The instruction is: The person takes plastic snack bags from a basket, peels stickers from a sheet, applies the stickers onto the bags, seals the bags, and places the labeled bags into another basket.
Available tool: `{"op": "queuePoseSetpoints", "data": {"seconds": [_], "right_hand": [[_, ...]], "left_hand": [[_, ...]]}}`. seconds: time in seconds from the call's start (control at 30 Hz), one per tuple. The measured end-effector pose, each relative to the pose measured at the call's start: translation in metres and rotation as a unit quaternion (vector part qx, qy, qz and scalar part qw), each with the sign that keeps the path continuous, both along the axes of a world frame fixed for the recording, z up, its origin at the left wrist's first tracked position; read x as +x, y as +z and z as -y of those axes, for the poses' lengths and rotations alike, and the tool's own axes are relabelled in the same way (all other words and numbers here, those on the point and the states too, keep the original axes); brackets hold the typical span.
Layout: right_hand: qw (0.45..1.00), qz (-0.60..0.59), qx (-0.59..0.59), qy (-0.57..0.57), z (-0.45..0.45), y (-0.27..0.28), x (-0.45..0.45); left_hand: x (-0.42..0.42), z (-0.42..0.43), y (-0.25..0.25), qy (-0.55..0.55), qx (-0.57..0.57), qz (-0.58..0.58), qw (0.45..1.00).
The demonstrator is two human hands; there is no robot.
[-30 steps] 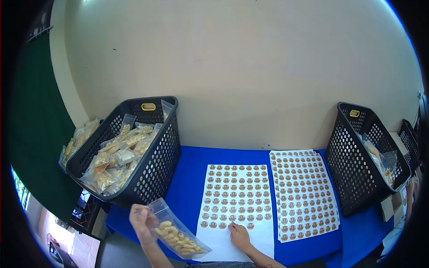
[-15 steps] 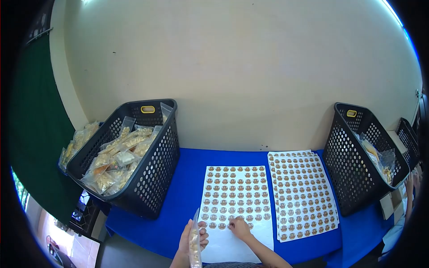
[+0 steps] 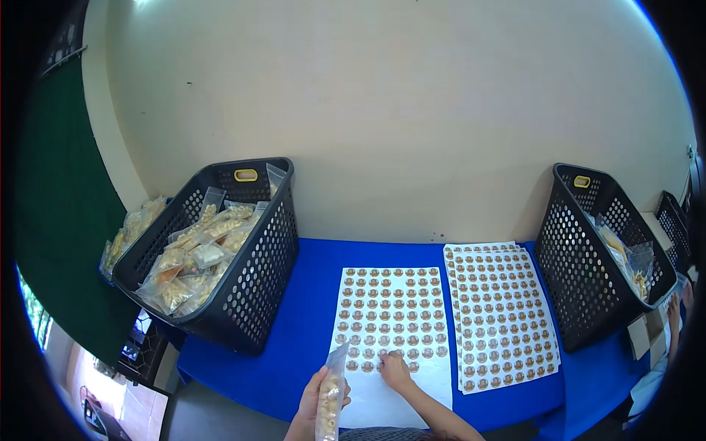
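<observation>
My left hand point(image 3: 315, 395) grips a clear zip bag point(image 3: 332, 397) of pale, curled snack pieces, held upright and seen nearly edge-on at the bottom centre. To its right, my right hand point(image 3: 395, 370) rests on the lower rows of a white sheet point(image 3: 397, 397) printed with round brown stickers. Its fingers are pinched together at a sticker; whether anything is between them is too small to make out. A stack of similar sticker sheets point(image 3: 504, 316) lies to the right on the blue cloth.
A black basket point(image 3: 254, 294) full of snack bags stands at the left, with more bags point(image 3: 136, 228) behind it. Another black basket point(image 3: 581, 287) at the right holds some bags. A person's hand point(image 3: 674, 312) shows at the far right edge.
The bag in my left hand has come right and turned from its flat face to nearly edge-on. My right hand stays at the sheet's lower rows, its fingers shifting slightly.
</observation>
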State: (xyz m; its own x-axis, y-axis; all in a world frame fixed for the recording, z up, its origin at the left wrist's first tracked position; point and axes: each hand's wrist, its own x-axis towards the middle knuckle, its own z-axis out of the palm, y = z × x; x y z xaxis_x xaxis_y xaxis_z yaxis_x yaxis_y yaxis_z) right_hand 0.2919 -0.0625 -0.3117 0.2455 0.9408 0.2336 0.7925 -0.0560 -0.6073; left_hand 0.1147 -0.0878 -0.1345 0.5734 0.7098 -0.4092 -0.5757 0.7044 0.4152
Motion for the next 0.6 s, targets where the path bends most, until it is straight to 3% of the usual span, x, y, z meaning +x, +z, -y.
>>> {"op": "queuePoseSetpoints", "data": {"seconds": [0.07,0.6], "right_hand": [[0.998,-0.020,-0.043,0.032,-0.002,0.002,0.003],[0.987,-0.066,-0.098,0.110,-0.014,0.007,0.020]], "left_hand": [[-0.005,-0.001,-0.011,-0.036,0.032,0.112,0.993],[-0.003,-0.003,-0.006,0.007,0.008,0.064,0.998]]}}
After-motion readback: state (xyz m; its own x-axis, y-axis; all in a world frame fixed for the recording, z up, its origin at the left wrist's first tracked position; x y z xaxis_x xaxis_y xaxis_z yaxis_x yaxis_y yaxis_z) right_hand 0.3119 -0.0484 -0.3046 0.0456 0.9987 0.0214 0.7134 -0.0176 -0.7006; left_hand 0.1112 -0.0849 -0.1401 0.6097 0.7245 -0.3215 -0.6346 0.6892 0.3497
